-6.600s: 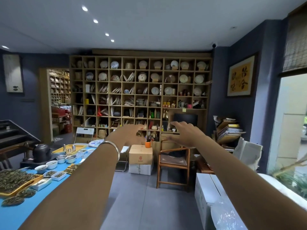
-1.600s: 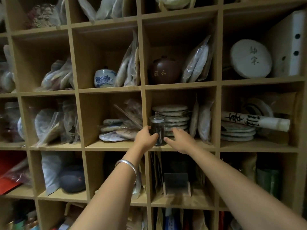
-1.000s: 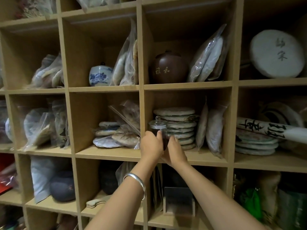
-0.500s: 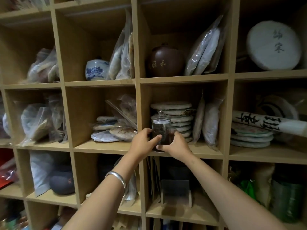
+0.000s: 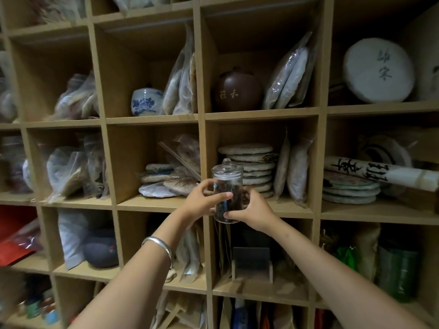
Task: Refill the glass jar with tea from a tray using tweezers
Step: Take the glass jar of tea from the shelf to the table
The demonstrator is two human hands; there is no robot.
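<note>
A small glass jar [image 5: 227, 184] with a knobbed glass lid holds dark tea leaves in its lower part. Both hands hold it in the air just in front of the wooden shelf unit [image 5: 204, 119]. My left hand [image 5: 202, 200] grips its left side, thumb across the front. My right hand [image 5: 253, 207] grips its right side and base. The jar stands upright, its bottom lifted off the shelf board. No tray or tweezers are in view.
Stacked tea cakes [image 5: 254, 167] fill the cubby behind the jar. Bagged tea cakes [image 5: 171, 179] lie in the cubby to the left. A brown clay pot [image 5: 237, 91] and a blue-and-white jar [image 5: 146, 102] stand one shelf up. A paper roll [image 5: 380, 173] lies at right.
I walked from the room up to the shelf, reached in with both hands, took hold of the jar and drew it out of its cubby toward me.
</note>
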